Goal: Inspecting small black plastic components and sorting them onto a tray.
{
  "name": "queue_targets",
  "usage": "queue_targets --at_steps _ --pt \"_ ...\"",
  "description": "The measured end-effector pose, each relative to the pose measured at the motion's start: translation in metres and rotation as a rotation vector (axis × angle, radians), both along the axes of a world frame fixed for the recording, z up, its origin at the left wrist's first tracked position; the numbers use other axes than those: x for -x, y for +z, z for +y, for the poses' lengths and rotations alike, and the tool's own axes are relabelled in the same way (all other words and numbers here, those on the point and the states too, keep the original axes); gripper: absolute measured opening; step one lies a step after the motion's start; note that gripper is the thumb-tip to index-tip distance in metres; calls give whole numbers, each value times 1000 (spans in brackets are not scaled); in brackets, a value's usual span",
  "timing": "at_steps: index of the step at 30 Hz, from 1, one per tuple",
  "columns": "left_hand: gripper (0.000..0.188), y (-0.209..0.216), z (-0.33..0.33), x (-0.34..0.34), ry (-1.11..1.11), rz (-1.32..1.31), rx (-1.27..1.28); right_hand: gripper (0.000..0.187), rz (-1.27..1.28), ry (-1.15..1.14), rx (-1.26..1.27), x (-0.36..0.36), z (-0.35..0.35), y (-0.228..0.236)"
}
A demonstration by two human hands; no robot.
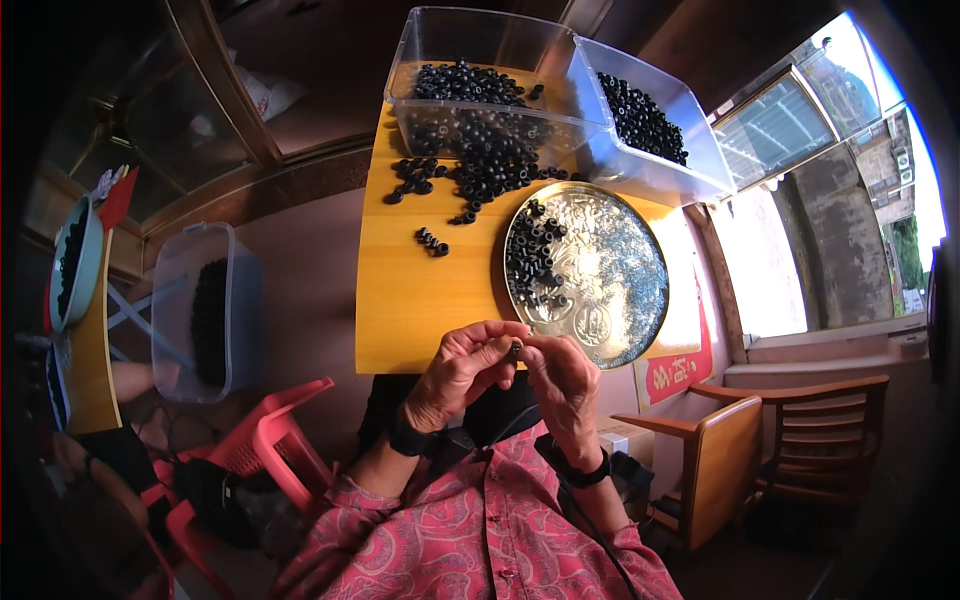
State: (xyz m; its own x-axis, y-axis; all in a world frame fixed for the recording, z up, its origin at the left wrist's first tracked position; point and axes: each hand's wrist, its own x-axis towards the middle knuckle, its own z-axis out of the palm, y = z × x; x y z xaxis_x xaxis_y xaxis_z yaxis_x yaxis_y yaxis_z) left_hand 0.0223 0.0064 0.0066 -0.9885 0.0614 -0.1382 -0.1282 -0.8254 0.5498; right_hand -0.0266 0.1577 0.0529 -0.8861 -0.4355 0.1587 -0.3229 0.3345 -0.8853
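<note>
My left hand and my right hand meet in front of the table's near edge, fingers closed in a pinch. Between their fingertips is a small black ring-shaped part; anything smaller there I cannot make out. Just beyond my hands lies a round metal tray. Its left side carries loose black rings, and many tiny shiny silver pieces spread over the rest. Left of the tray, a short row of black rings rests on the yellow table.
Two clear plastic bins with black rings stand at the far side, beside a loose pile. On the left are a red plastic chair, another clear bin and a person's arm. A wooden chair stands at right.
</note>
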Motion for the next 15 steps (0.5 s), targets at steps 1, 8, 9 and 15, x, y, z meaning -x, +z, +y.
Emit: queue_targets --at_steps 1,8,9,15 --pt "29 0 1 1 0 24 -75 17 1 2 -1 -2 1 1" --pt "27 -4 0 1 36 51 -165 22 -524 17 369 -3 10 0" --pt "27 -4 -1 1 41 51 -169 22 -550 29 398 -3 10 0" --pt "26 -6 -1 2 69 31 -139 26 -680 17 547 0 13 1"
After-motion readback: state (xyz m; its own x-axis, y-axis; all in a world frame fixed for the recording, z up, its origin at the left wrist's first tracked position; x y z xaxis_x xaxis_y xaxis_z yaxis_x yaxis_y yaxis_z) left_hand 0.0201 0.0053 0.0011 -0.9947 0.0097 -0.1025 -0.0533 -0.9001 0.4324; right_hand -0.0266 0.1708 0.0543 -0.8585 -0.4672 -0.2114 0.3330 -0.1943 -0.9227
